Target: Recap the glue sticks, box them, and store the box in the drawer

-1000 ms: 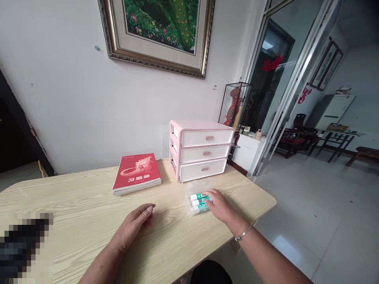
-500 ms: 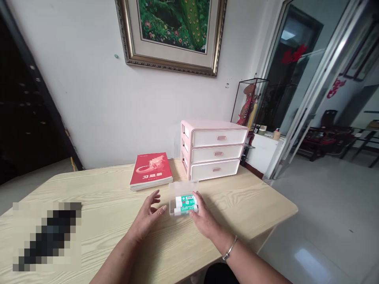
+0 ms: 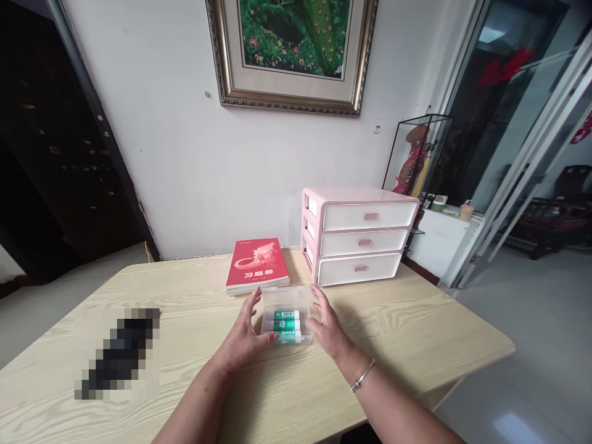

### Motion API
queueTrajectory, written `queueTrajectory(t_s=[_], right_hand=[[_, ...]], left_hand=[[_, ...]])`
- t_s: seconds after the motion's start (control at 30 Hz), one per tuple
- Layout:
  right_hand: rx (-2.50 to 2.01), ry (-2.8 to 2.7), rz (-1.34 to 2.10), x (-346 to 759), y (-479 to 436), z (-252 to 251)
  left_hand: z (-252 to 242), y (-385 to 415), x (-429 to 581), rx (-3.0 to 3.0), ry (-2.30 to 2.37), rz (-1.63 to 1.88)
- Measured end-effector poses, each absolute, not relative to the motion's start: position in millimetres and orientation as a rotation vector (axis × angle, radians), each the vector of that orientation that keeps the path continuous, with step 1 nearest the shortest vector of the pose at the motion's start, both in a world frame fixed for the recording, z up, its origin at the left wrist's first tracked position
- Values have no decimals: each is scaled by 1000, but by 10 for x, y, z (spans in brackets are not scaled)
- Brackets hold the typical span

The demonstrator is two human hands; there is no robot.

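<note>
A clear plastic box (image 3: 305, 340) lies on the table with its lid (image 3: 287, 296) tipped back toward the drawers. Inside, white-and-green glue sticks (image 3: 287, 325) lie side by side, with red on one label. At the box's left side, my left hand (image 3: 243, 336) has its fingers spread, and its thumb reaches over the front glue stick's left end. Whether that thumb presses on it I cannot tell. My right hand (image 3: 329, 327) is open beside the right wall, fingertips near the lid's right edge and thumb close to the rim.
Behind the box sit a red book (image 3: 258, 262) and a pink-and-white drawer unit (image 3: 365, 243). A blurred-out dark item (image 3: 118, 354) is on the left of the wooden table (image 3: 185, 296). The table's right edge slopes toward the tiled floor.
My right hand has let go of the glue sticks and moved to the box's right side. My left hand has come in against the left side. The view has swung left.
</note>
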State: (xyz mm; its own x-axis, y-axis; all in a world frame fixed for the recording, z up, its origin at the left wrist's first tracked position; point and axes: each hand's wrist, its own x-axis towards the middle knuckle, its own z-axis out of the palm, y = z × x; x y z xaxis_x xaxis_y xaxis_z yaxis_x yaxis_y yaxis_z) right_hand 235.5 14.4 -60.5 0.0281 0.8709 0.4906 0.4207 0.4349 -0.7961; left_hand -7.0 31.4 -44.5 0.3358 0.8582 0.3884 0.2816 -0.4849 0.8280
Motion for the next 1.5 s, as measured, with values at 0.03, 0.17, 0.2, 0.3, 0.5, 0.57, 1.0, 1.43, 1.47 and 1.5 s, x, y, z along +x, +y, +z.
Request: queueTrajectory(t_s=[0.03, 0.17, 0.2, 0.3, 0.5, 0.57, 1.0, 1.43, 1.47, 1.5], right_hand=[[-1150, -1608, 509, 2346, 127, -603], [-1109, -1729, 408, 2348, 2, -560], [-1104, -1769, 370, 2360, -37, -534], [-1095, -1903, 275, 2403, -139, -454], [-1102, -2156, 128, 2436, -237, -444], [-1104, -2185, 110, 2438, -251, -463], [-1112, -2279, 71, 2433, -349, -419], [-1110, -2149, 84, 2391, -271, -535], [-1113, -2154, 72, 2388, -273, -538], [-1113, -2162, 61, 2386, -274, -543]], left_hand=[[-448, 317, -79, 1969, 992, 1114], [-425, 313, -145, 2138, 1023, 1069], [-413, 308, -164, 2186, 1029, 1053], [-378, 290, -204, 2278, 1051, 988], [-334, 247, -193, 2225, 1170, 830], [-320, 233, -191, 2193, 1182, 810], [-262, 171, -210, 2162, 1171, 692], [-291, 209, -196, 2181, 1173, 726], [-296, 211, -194, 2181, 1181, 723], [-303, 215, -193, 2179, 1186, 723]])
